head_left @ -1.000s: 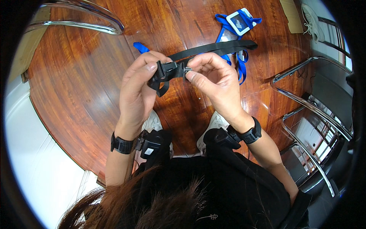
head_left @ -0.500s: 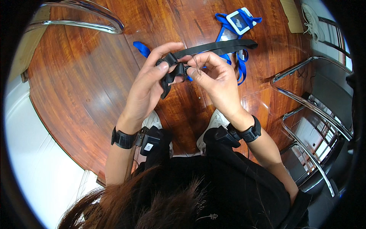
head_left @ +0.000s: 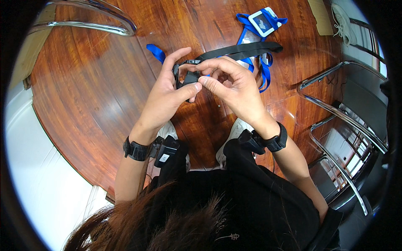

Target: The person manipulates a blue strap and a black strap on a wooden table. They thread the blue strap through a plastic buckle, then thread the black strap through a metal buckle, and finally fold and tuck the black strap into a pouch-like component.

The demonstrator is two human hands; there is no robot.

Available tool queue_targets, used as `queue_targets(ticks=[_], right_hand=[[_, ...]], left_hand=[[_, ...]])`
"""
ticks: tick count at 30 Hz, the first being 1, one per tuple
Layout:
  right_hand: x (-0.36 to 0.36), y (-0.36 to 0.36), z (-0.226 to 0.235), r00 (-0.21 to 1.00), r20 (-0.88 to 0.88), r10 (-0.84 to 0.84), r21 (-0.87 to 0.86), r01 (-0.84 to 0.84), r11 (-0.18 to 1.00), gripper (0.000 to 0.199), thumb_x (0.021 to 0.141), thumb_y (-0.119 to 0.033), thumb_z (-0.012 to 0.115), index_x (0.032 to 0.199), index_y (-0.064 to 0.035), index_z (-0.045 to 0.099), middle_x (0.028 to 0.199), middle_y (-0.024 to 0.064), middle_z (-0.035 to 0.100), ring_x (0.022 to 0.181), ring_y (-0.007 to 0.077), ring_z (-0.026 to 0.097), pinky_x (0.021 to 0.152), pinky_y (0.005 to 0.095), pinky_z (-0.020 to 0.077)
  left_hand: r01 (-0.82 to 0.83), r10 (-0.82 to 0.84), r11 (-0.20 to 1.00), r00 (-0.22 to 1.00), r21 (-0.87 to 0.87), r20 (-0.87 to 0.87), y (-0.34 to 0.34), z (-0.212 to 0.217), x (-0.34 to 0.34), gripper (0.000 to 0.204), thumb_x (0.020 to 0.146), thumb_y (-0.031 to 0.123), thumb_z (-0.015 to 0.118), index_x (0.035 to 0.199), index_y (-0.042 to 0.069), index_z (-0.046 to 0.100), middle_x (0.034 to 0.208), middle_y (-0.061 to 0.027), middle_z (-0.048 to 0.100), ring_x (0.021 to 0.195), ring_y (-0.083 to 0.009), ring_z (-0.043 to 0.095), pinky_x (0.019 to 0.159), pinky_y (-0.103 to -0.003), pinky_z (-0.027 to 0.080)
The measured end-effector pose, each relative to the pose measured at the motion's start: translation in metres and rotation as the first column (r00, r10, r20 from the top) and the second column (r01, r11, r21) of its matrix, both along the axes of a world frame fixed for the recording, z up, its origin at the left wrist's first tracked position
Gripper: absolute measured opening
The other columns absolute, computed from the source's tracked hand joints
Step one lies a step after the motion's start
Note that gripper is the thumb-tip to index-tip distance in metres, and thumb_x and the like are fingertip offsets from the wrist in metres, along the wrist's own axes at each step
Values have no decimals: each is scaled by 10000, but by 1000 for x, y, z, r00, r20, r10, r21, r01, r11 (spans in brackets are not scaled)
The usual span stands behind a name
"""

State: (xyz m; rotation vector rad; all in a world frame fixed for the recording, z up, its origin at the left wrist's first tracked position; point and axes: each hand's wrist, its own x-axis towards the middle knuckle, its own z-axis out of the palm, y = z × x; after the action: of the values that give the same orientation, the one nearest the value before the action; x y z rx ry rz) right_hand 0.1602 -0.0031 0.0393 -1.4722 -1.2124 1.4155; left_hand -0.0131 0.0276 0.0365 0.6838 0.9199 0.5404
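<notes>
Both hands grip a black strap (head_left: 247, 49) with a black buckle over the wooden surface. My left hand (head_left: 163, 94) is curled around the bunched part, its thumb pressing from below and its index finger stretched upward. My right hand (head_left: 232, 81) pinches the strap's near end between thumb and index finger, its other fingers curled in. From the buckle, the strap's loose length runs off to the right behind my right hand. The fingers hide part of the buckle. Just beyond lies a blue lanyard (head_left: 264, 73), partly covered by strap and hand.
A white-framed badge holder (head_left: 265, 22) wrapped in blue ribbon lies at the back right. Chrome chair frames (head_left: 335, 109) stand on the right, and another chrome tube (head_left: 92, 28) curves in at upper left. My white shoes (head_left: 166, 130) are below my hands. A white shoe (head_left: 343, 25) is at far right.
My left thumb has moved down and right, closer to my right thumb. The buckle has turned between my fingers, and my right fingers have curled in more. The lanyard lies still.
</notes>
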Motion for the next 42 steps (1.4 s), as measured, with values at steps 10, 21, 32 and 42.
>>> queue_targets(ticks=[10, 21, 32, 42], right_hand=[[1, -1, -5, 997, -53, -54, -45, 51, 998, 322, 828, -131, 707, 1119, -37, 606, 877, 12, 616, 645, 45, 494, 591, 188, 430], [6, 7, 6, 987, 159, -20, 45, 13, 999, 162, 854, -149, 661, 934, -8, 671, 827, 95, 661, 696, 154, 629, 605, 263, 477], [13, 14, 26, 920, 388, -53, 168, -14, 986, 147, 811, -118, 709, 922, -22, 697, 823, 41, 663, 650, 106, 566, 588, 221, 444], [-6, -6, 17, 950, 303, -72, 336, -36, 941, 156, 740, -30, 722, 890, -29, 680, 835, 99, 624, 684, 225, 627, 592, 291, 498]], left_hand=[[142, -144, 988, 989, -57, -28, 2, 10, -3, 763, 827, -17, 570, 1452, 123, 155, 1042, -79, 515, 718, -77, 497, 596, -217, 433], [218, -217, 975, 976, 34, -36, 2, 8, 2, 564, 925, 183, 587, 1394, 54, 302, 933, -41, 568, 843, -112, 578, 740, -240, 482], [261, -233, 953, 956, 155, -178, 2, -10, 6, 288, 991, 209, 449, 1104, -14, 591, 911, -61, 686, 795, -88, 574, 760, -256, 456], [-78, 80, 992, 997, -95, 15, -10, -1, 15, 291, 1001, 192, 414, 1109, -19, 583, 1018, -49, 645, 888, -97, 601, 831, -235, 482]])
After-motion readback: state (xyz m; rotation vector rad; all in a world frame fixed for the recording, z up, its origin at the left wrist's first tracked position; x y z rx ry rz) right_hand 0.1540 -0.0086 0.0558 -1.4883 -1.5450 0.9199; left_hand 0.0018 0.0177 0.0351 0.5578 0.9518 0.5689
